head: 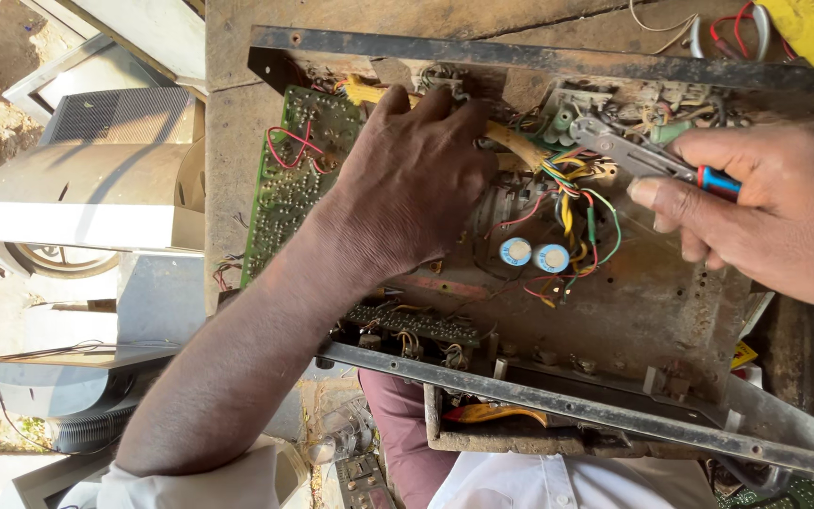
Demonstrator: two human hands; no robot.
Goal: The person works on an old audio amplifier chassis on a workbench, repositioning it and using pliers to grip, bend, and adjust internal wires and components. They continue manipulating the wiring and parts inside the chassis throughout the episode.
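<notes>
Outdoors, a green circuit board [286,184] edged the rusty chassis [633,311]; the left hand [412,179] clamped a yellow wire bundle [511,141] running rightward, while the right hand [774,212], fingers closed on pliers [628,151], pointed their tip left, just beside it.

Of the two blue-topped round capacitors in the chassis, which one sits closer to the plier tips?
The right-hand capacitor: it sits nearer the pliers held in the right hand. The other capacitor lies toward the left hand.
</notes>
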